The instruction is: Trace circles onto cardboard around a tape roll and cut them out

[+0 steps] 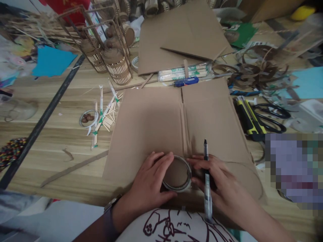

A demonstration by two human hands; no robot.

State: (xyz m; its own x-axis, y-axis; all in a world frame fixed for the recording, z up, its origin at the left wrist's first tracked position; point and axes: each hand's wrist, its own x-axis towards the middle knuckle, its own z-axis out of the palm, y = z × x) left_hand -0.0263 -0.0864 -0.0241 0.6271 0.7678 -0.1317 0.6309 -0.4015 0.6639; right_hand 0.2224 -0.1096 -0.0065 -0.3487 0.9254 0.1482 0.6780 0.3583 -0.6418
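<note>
A flat piece of brown cardboard (pixel 151 121) lies before me, with a vertical crease and slit near its middle. On its near edge sits a tape roll (pixel 188 183), a thin ring with cardboard showing through it. My left hand (pixel 153 178) grips the ring's left side, fingers over the top and thumb at the bottom. A black-capped pen (pixel 207 191) is held in my right hand (pixel 218 178), pointing away from me, while the fingertips meet the ring's right side. A curved line is drawn on the cardboard at the lower right.
A box cutter (pixel 248 117) and black-handled scissors (pixel 272 116) lie on the right. Behind the cardboard are a blue-handled screwdriver (pixel 186 81) and packaged sticks (pixel 185 71). Cut sticks (pixel 109 117) lie left, near a ring holding brown lumps (pixel 88 118). Stick-covered cylinders (pixel 117 67) stand behind.
</note>
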